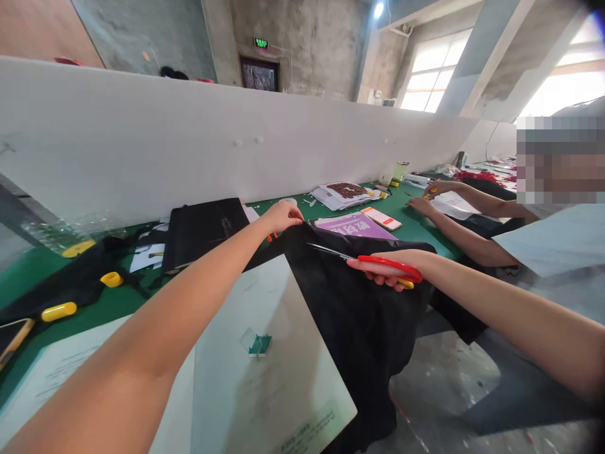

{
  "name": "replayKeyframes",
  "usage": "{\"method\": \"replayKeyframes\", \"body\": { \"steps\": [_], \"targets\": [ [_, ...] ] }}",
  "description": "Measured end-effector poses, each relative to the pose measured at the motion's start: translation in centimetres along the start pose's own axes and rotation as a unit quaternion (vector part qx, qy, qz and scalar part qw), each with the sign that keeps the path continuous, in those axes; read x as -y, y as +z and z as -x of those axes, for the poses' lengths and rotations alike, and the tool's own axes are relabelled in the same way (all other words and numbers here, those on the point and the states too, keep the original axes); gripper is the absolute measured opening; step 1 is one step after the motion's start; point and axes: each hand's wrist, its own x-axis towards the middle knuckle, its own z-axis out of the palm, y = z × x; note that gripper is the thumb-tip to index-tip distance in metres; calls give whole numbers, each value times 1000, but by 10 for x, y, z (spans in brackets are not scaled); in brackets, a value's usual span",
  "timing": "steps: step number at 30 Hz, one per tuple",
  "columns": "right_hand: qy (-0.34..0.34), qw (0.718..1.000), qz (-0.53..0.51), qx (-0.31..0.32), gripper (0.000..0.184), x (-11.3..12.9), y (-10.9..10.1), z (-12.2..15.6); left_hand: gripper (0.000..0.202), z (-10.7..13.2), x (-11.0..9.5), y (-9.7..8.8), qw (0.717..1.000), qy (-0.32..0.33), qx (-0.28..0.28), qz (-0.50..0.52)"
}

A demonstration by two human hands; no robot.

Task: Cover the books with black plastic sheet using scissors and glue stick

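Note:
My left hand (283, 215) reaches far across the table and pinches the far edge of a black cloth (359, 315), fingers closed on it. My right hand (392, 268) grips red-handled scissors (373, 260); the blades point left over the cloth and look nearly closed. The cloth drapes from the table's green top over its front edge toward the floor. A white board (265, 353) lies under the cloth's left side, with a small clear block (258, 343) on it.
A purple booklet (354, 224) and an orange-white card (380, 218) lie beyond the cloth. A black folder (203, 230), yellow caps (111, 279) and clear plastic sit left. A person at the right works with both hands (432, 195) on papers. A white partition (189, 139) backs the table.

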Motion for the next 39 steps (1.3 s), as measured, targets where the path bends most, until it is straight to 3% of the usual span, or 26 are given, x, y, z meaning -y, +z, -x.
{"method": "replayKeyframes", "body": {
  "steps": [6, 12, 17, 25, 33, 39],
  "targets": [
    [49, 997, -53, -19, 75, 14, 5, -11, 9, 2, -1, -1, 1000, -8, -1, 18],
    [4, 999, -44, -27, 75, 28, 8, -10, 16, -9, 0, -8, 999, -24, 32, -8],
    [-9, 998, -63, -23, 65, 38, 13, -4, 21, -18, -2, -10, 996, -58, 62, -39],
    [3, 985, -154, 84, 66, 45, 20, -3, 15, -29, -14, -16, 986, -103, 86, -96],
    [20, 981, -191, 19, 66, 59, 42, -10, 5, -26, -50, -18, 967, -151, 98, -180],
    [6, 973, -232, -3, 66, 60, 60, -19, 12, -31, -56, -14, 965, -154, 76, -199]
  ]
}}
